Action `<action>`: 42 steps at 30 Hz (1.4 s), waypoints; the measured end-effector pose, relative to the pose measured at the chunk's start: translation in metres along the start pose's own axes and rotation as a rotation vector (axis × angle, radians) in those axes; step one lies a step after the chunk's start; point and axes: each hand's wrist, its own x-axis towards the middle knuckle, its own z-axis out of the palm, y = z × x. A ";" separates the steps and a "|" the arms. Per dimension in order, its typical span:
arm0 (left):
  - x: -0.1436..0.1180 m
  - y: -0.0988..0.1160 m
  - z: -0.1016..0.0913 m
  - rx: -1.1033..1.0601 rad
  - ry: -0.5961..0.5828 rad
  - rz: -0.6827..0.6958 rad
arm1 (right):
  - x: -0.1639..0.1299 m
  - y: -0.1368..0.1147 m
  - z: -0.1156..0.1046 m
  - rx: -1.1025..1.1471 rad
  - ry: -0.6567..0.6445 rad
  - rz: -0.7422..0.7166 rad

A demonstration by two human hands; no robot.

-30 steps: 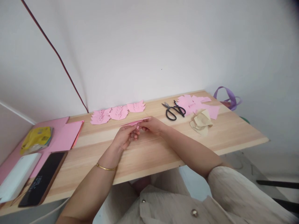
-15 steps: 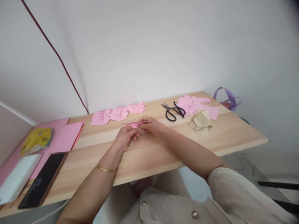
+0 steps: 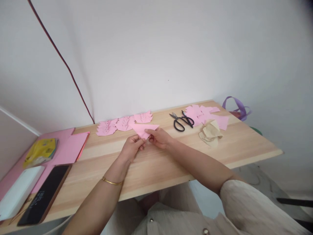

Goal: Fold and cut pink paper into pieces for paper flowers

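- Wall (image 3: 156,58): pale, rises behind the far edge of the tabletop.
- Tabletop (image 3: 239,140): light wood, streaked grain; carries all the paper.
- Pink sheets (image 3: 69,150): flat, overlapping, far left; an orange-red edge shows at one side.
- Black slab (image 3: 46,192): front left, flat, pale marks on its face, too small to read.
- White box (image 3: 21,192): long, just left of the slab.
- Pink scraps (image 3: 195,112): loose pile, far right, cut edges.
- Left hand (image 3: 133,146): fingers closed in a pinch on the lower corner of the pink triangle.
- Right hand (image 3: 160,137): thumb over the triangle's face near its right side, other fingers curled beneath; grip closed on the paper.
- Yellow packet (image 3: 41,151): lies on the pink sheets, glossy.
- Scissors (image 3: 179,124): black loop handles, blades slightly parted, right of centre.
- Pink triangle (image 3: 141,129): between both hands, apparently raised above the tabletop, point toward the wearer; overlaps in view the row behind.
- Cut pink pieces (image 3: 106,127): three, in a row near the wall, toothed upper edges.
- Crumpled tan piece (image 3: 210,130): in front of the scraps; paper or cloth, cannot tell.
- Bangle (image 3: 111,182): thin, gold-coloured, left wrist.
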 end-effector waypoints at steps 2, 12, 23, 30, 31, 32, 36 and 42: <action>-0.001 -0.001 0.001 -0.016 0.005 0.014 | -0.001 0.001 0.000 0.005 -0.042 0.025; -0.001 0.001 0.002 0.021 -0.020 0.007 | -0.001 0.007 -0.002 -0.135 -0.028 -0.001; -0.002 -0.002 0.001 0.092 -0.040 0.015 | -0.002 0.009 -0.002 -0.185 -0.070 -0.070; 0.000 -0.001 0.003 -0.044 0.055 0.084 | 0.000 0.011 -0.002 -0.266 -0.031 -0.145; 0.001 -0.001 0.003 -0.072 0.075 0.084 | 0.000 0.011 -0.002 -0.296 -0.031 -0.153; 0.001 -0.001 0.003 -0.100 0.090 0.081 | -0.001 0.011 -0.002 -0.327 -0.028 -0.162; 0.003 -0.002 0.003 -0.190 0.124 0.073 | -0.004 0.010 0.000 -0.428 0.006 -0.179; 0.003 -0.001 0.002 -0.227 0.150 0.062 | -0.006 0.005 0.002 -0.404 -0.101 -0.219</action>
